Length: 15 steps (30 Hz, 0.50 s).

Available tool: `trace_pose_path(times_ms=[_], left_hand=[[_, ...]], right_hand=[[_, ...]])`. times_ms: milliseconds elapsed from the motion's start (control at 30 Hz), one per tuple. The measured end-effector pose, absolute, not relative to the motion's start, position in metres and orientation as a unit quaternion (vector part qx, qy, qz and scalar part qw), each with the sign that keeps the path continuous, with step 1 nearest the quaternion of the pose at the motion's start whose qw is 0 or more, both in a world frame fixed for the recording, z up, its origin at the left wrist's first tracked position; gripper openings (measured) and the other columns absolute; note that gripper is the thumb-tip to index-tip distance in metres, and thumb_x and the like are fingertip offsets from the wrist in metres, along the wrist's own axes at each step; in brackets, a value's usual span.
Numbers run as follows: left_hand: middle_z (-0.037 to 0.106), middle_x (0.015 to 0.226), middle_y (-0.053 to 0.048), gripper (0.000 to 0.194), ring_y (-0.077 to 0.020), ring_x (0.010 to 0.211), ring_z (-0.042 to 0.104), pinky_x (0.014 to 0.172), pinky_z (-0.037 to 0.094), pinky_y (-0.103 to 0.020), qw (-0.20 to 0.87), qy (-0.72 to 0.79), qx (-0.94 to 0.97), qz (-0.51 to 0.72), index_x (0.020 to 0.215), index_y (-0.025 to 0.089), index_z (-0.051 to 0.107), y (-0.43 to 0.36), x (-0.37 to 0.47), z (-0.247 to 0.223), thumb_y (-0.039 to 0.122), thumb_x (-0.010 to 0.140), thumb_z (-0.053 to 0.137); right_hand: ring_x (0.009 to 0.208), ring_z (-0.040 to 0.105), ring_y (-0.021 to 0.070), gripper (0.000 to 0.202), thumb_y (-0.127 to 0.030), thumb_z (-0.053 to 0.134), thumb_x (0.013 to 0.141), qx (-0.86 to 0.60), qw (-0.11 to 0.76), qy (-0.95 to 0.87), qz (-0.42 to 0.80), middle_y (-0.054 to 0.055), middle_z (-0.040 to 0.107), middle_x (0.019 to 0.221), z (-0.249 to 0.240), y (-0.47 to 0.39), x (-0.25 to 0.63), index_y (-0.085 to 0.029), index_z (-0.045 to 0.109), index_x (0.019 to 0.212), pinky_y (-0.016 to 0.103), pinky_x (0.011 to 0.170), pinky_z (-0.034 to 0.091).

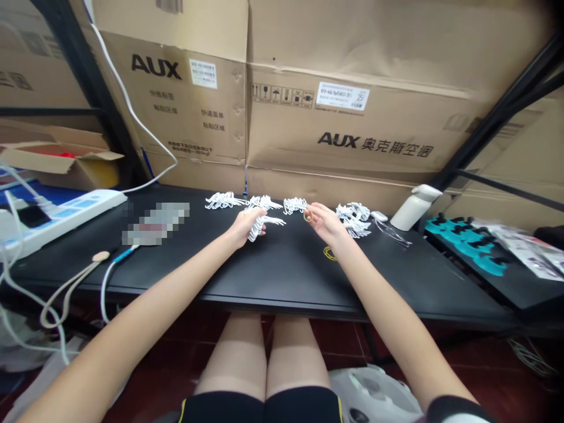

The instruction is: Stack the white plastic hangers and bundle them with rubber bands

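In my left hand [245, 228] is a bundle of white cords [257, 228], gripped just above the black table, its ends poking out to the right. My right hand [325, 223] is a short way to the right, thumb and fingers pinching a yellow rubber band [307, 216]. Behind the hands lie similar white bundles, one at the left [221, 200], another behind my left hand [263, 202] and one beside my right fingertips [294, 205]. A looser white pile [353, 219] sits right of my right hand. Yellow rubber bands [329, 253] rest on the table below my right wrist.
Large cardboard boxes [282, 135] stand along the table's back edge. On the right are a white bottle [415, 207], glasses [393, 232] and teal holders [469, 244]. A power strip [66, 217], a pixelated flat object [154, 224] and cables occupy the left of the black table [273, 276].
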<state>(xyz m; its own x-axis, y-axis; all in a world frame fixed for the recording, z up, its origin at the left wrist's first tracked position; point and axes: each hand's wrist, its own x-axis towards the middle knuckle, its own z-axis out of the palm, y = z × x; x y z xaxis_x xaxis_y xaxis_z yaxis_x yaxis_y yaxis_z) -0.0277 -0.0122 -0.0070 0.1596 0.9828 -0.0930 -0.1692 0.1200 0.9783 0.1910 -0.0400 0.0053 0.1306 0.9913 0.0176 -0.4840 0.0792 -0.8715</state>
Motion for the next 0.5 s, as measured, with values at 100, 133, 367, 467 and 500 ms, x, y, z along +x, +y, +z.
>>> trace_pose_path(times_ms=[100, 133, 367, 467, 500], left_hand=[[0.057, 0.057, 0.0, 0.017, -0.0105, 0.044, 0.054, 0.041, 0.049, -0.022, 0.605, 0.435, 0.482, 0.461, 0.077, 0.012, 0.058, -0.0143, -0.0252, -0.0088, 0.024, 0.07, 0.067], [0.057, 0.057, 0.0, 0.017, -0.0103, 0.044, 0.054, 0.041, 0.049, -0.022, 0.604, 0.432, 0.489, 0.457, 0.076, 0.013, 0.057, -0.0152, -0.0245, -0.0089, 0.024, 0.07, 0.068], [0.06, 0.061, -0.001, 0.019, -0.0105, 0.044, 0.055, 0.041, 0.049, -0.022, 0.602, 0.426, 0.51, 0.443, 0.08, 0.012, 0.06, -0.018, -0.0239, -0.0073, 0.025, 0.069, 0.068], [0.059, 0.061, -0.001, 0.02, -0.0107, 0.045, 0.055, 0.041, 0.049, -0.022, 0.6, 0.427, 0.51, 0.444, 0.08, 0.012, 0.059, -0.0173, -0.0245, -0.0074, 0.026, 0.069, 0.068], [0.059, 0.061, -0.001, 0.02, -0.0106, 0.044, 0.055, 0.041, 0.049, -0.022, 0.6, 0.427, 0.51, 0.445, 0.08, 0.012, 0.059, -0.0172, -0.0245, -0.0074, 0.026, 0.069, 0.069]], right_hand=[[0.069, 0.066, 0.0095, 0.015, -0.005, 0.068, 0.07, -0.372, 0.664, -0.322, 0.564, 0.0, 0.068, 0.069, 0.0038, -0.0395, 0.1916, -0.017, 0.06, 0.07, 0.016, 0.059, 0.052], [0.069, 0.066, 0.0098, 0.015, -0.004, 0.067, 0.071, -0.375, 0.663, -0.318, 0.564, 0.0, 0.067, 0.069, 0.0031, -0.0391, 0.1918, -0.017, 0.06, 0.07, 0.017, 0.059, 0.052], [0.082, 0.068, 0.014, 0.012, -0.01, 0.055, 0.082, -0.407, 0.622, -0.293, 0.601, 0.004, 0.07, 0.081, -0.0019, -0.0365, 0.1902, -0.019, 0.061, 0.077, 0.025, 0.074, 0.056], [0.098, 0.067, 0.0138, 0.017, -0.011, 0.049, 0.086, -0.413, 0.576, -0.302, 0.638, 0.004, 0.071, 0.102, -0.0003, -0.0388, 0.1908, -0.02, 0.063, 0.089, 0.027, 0.086, 0.052], [0.102, 0.065, 0.0132, 0.019, -0.011, 0.048, 0.086, -0.413, 0.562, -0.309, 0.646, 0.004, 0.07, 0.108, 0.0005, -0.0398, 0.1914, -0.02, 0.063, 0.092, 0.027, 0.088, 0.051]])
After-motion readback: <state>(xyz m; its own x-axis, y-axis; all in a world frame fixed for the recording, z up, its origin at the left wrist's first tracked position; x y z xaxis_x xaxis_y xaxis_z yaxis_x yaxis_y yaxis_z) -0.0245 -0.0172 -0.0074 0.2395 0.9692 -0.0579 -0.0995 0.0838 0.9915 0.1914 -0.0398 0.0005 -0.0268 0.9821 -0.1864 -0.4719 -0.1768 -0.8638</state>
